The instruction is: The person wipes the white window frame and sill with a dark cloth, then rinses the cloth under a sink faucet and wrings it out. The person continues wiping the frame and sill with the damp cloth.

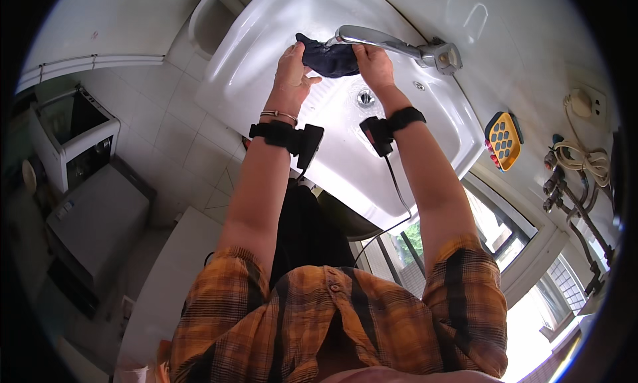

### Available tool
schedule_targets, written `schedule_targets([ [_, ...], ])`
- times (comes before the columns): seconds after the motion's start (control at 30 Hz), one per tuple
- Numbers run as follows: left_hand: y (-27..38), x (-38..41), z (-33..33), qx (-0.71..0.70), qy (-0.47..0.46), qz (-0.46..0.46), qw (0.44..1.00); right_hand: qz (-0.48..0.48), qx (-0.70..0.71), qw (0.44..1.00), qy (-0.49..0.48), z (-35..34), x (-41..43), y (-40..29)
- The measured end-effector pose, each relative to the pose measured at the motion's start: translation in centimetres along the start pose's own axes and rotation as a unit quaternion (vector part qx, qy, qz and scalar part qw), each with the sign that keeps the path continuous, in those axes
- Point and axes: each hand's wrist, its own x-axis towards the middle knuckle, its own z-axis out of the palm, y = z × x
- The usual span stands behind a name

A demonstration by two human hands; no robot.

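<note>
A dark wet cloth (330, 59) is stretched between my two hands over a white ceramic sink (344, 178). My left hand (293, 74) grips its left end, thumb on top, with what looks like suds on the skin. At the right end, my right hand (375, 66) pinches the cloth close to the spout. Water runs from the chrome faucet (379, 36) onto the middle of the cloth. Below the cloth, the metal drain (366, 98) shows in the basin floor. What kind of cloth item it is, I cannot tell.
A yellow soap holder (504, 140) is fixed to the right wall, near a plug in a socket (583, 104) and metal hoses (573, 198). Cables hang from black wrist-worn devices (286, 138). White appliances (75, 134) stand at the left on the tiled floor (164, 119).
</note>
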Motion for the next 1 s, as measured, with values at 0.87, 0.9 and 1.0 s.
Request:
schedule_targets([
  [0.87,2.8,0.0,-1.2,0.129,-0.170,0.184,0.959,0.104,0.323,0.910,-0.239,-0.4,0.0,-2.4],
  [0.9,2.7,0.3,-1.6,0.133,-0.164,0.191,0.958,0.083,0.351,0.904,-0.231,-0.4,-0.1,-2.4],
  [1.0,1.7,2.0,-2.5,0.172,-0.116,0.210,0.956,0.040,0.419,0.881,-0.216,-0.1,-0.2,-2.4],
])
